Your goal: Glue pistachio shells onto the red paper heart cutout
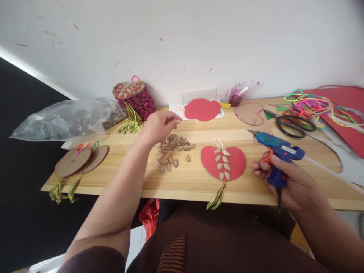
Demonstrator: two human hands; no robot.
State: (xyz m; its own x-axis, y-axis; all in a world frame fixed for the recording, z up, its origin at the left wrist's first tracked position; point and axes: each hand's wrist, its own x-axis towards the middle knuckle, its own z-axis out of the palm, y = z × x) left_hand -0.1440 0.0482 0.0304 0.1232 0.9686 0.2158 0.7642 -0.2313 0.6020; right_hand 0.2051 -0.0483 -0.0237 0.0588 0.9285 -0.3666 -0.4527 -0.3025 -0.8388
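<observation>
Presently the person is working seated at a wooden table (187, 178). Well out beyond the left hand's outer side, a clear plastic bag (65, 119) and brown card discs (81, 159) are lying, with a woven basket of shells (135, 98) just beyond the knuckles.

The left hand (159, 127) is hovering palm down, fingers curled narrow with thumb and forefinger nearly pinched; whether anything is between them cannot be told. Directly beneath and slightly ahead of it is lying the pile of shells (172, 149), not touching the hand. These look light, hard and small, likely brittle and prone to skidding; each is best pinched by its long edges between two fingertips.

Between the two hands a red card shape (223, 163) is lying flat, carrying two short rows of shells and a tassel (216, 199) hanging over the table's edge.

The right hand (287, 180) is gripping a blue glue gun (275, 151) by its handle, forefinger by the orange trigger, nozzle aiming toward the left. Beyond that hand, scissors (292, 123) and coloured cords (315, 106) are resting.
</observation>
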